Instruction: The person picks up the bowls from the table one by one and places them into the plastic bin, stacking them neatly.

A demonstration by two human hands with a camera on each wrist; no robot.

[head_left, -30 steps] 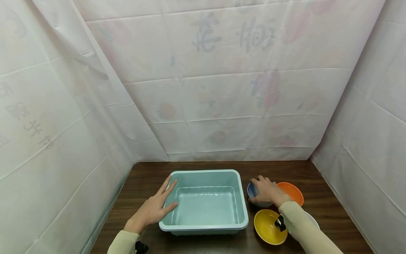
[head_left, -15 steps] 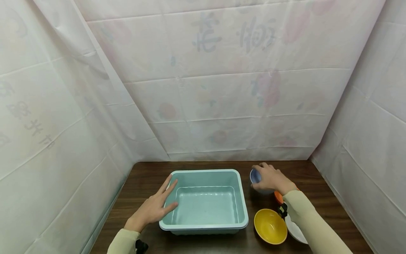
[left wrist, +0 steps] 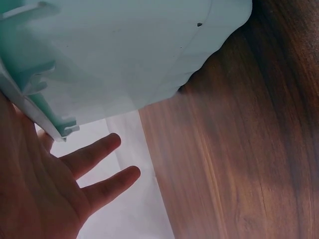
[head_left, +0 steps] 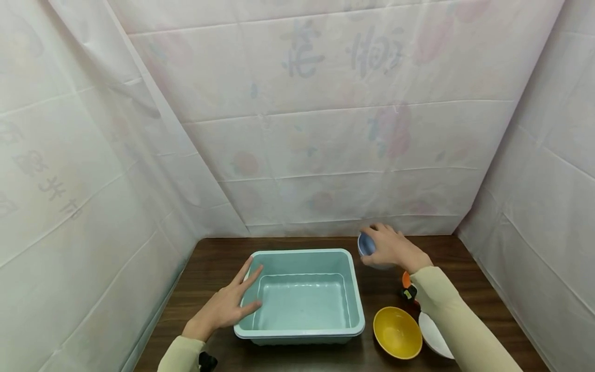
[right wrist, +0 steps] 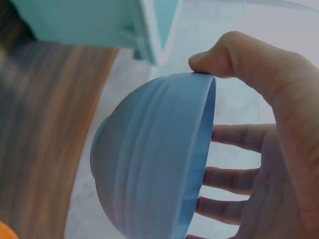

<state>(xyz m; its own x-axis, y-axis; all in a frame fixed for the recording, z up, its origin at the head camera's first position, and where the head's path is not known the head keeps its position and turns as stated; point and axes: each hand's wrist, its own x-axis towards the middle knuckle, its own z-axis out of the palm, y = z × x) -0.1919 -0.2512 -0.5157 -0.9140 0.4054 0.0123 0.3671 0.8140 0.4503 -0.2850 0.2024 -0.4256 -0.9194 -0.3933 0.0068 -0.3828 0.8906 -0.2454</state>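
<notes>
My right hand (head_left: 390, 248) grips a blue bowl (right wrist: 149, 154) by its rim, near the far edge of the table. In the right wrist view the bowl is tilted on its side, thumb on the outer wall and fingers at the opening. My left hand (head_left: 225, 306) rests at the left rim of a light green plastic basin (head_left: 302, 333), fingers spread and mostly straight. Two of those fingers (left wrist: 112, 190) extend below the rim outside the basin in the left wrist view. Nothing lies in the basin.
A yellow bowl (head_left: 397, 333) stands right of the basin. Beside it is a white dish (head_left: 433, 336), partly under the right sleeve. An orange bowl (head_left: 406, 279) is mostly hidden by the right arm. White sheets (head_left: 325, 129) surround the wooden table (head_left: 218, 258).
My right hand has carried the blue bowl up and away from the other dishes, then slightly left toward the basin. My left hand has stayed at the basin's rim.
</notes>
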